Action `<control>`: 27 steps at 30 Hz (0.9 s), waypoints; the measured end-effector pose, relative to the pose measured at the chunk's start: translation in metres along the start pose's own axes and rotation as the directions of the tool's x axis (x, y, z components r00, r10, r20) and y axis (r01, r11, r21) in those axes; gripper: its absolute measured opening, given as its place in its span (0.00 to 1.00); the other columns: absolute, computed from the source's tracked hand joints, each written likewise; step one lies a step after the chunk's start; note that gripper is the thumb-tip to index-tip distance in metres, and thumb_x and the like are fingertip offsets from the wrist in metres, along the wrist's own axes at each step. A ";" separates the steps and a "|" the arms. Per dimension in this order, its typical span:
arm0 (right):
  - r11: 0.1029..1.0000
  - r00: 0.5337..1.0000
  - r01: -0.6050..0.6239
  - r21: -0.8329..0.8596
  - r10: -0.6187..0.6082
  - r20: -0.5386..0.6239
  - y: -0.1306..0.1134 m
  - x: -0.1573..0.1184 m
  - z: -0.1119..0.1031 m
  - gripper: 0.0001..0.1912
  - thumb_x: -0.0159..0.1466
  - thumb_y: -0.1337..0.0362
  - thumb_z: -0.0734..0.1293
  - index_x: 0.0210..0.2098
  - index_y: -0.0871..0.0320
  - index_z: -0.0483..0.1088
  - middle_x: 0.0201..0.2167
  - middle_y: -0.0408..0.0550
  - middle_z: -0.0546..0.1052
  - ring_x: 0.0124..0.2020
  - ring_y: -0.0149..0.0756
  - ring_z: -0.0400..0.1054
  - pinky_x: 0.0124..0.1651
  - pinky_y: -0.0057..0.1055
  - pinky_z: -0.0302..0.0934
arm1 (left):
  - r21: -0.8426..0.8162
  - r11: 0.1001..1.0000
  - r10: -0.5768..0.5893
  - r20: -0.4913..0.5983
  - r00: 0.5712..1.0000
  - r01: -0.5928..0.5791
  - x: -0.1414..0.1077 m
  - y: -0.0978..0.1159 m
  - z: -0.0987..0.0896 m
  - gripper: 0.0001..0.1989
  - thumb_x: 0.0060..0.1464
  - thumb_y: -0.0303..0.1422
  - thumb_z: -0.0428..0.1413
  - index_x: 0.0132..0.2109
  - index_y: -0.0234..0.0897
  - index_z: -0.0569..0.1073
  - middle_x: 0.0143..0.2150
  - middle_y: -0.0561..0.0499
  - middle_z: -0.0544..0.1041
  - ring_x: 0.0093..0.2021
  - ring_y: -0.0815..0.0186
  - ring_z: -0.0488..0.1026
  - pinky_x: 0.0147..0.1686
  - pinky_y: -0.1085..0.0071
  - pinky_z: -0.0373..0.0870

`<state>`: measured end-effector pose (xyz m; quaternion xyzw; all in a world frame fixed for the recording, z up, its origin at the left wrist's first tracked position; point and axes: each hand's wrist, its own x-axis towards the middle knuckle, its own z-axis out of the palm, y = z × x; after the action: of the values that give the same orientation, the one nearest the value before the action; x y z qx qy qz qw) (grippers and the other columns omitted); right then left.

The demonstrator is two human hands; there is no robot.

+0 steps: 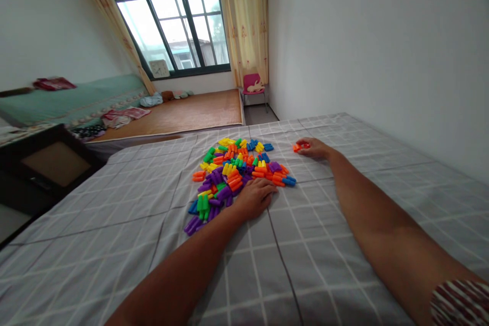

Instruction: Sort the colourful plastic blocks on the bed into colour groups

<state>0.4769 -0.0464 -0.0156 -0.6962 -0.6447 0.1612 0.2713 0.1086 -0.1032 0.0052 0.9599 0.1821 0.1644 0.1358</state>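
A heap of plastic building blocks (230, 168) in orange, yellow, green, blue and purple lies on the checked bedspread (305, 244). Most of them look like paired tubes. My left hand (257, 197) rests palm down at the heap's near right edge, its fingers stretched out beside some orange blocks (278, 178); what lies under the palm is hidden. To the right of the heap, my right hand (316, 147) pinches an orange block (297, 148) between thumb and fingers, low over the cloth. The fingers partly cover that block.
A dark cabinet (49, 163) stands at the left. Beyond the bed, a low platform with a brown mat (191, 109) bears cloths and soft toys. A pink chair (252, 83) stands near the curtain (246, 20), and a white wall (374, 46) runs along the right side.
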 end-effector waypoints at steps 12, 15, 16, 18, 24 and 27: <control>0.976 0.971 -0.044 -0.215 -0.009 -0.239 -0.027 0.010 -0.009 0.17 0.65 0.57 0.60 0.42 0.59 0.77 0.40 0.52 0.80 0.42 0.42 0.72 0.47 0.34 0.63 | 0.060 0.994 -0.088 -0.079 0.993 0.093 -0.001 -0.003 0.008 0.14 0.59 0.29 0.49 0.48 0.42 0.75 0.51 0.49 0.76 0.53 0.62 0.69 0.53 0.63 0.66; 0.967 0.962 0.220 -0.130 -0.237 -0.134 -0.071 0.011 0.016 0.16 0.63 0.62 0.62 0.47 0.57 0.74 0.45 0.50 0.79 0.41 0.38 0.73 0.47 0.33 0.64 | 0.068 0.991 -0.110 -0.109 0.988 0.117 -0.001 -0.005 0.009 0.13 0.57 0.27 0.50 0.45 0.41 0.77 0.48 0.50 0.78 0.49 0.63 0.72 0.51 0.65 0.68; 0.950 0.951 0.298 -0.091 -0.304 -0.063 -0.086 0.011 0.027 0.16 0.63 0.63 0.62 0.50 0.56 0.73 0.46 0.49 0.78 0.41 0.37 0.73 0.47 0.32 0.64 | 0.065 0.991 -0.108 -0.123 0.987 0.117 0.000 -0.004 0.008 0.13 0.57 0.26 0.50 0.45 0.42 0.77 0.47 0.50 0.78 0.48 0.64 0.72 0.50 0.66 0.68; 0.919 0.921 0.390 -0.065 -0.387 0.050 -0.112 0.007 0.050 0.19 0.63 0.65 0.63 0.53 0.56 0.71 0.48 0.50 0.77 0.43 0.38 0.72 0.48 0.33 0.64 | 0.064 0.992 -0.097 -0.165 0.981 0.108 0.000 -0.001 0.003 0.13 0.57 0.26 0.50 0.44 0.42 0.77 0.46 0.50 0.78 0.48 0.65 0.72 0.50 0.67 0.68; 0.919 0.910 0.393 0.030 -0.393 0.132 -0.123 0.003 0.064 0.17 0.56 0.67 0.70 0.47 0.55 0.74 0.44 0.48 0.78 0.41 0.38 0.72 0.44 0.32 0.66 | 0.171 0.967 -0.123 -0.333 0.935 0.188 -0.001 -0.006 -0.050 0.13 0.58 0.28 0.51 0.45 0.45 0.77 0.51 0.50 0.76 0.55 0.62 0.68 0.57 0.61 0.64; 0.960 0.943 0.249 0.128 -0.270 0.194 -0.106 0.006 0.052 0.20 0.57 0.63 0.70 0.49 0.58 0.73 0.41 0.51 0.78 0.37 0.38 0.73 0.40 0.32 0.68 | 0.146 0.936 -0.238 -0.413 0.879 0.322 -0.010 -0.039 -0.077 0.13 0.58 0.29 0.49 0.45 0.43 0.77 0.51 0.50 0.76 0.53 0.62 0.70 0.57 0.60 0.63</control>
<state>0.3616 -0.0292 0.0056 -0.5697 -0.7467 0.2290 0.2557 0.0598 -0.0563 0.0604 0.8801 0.3591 0.3100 0.0170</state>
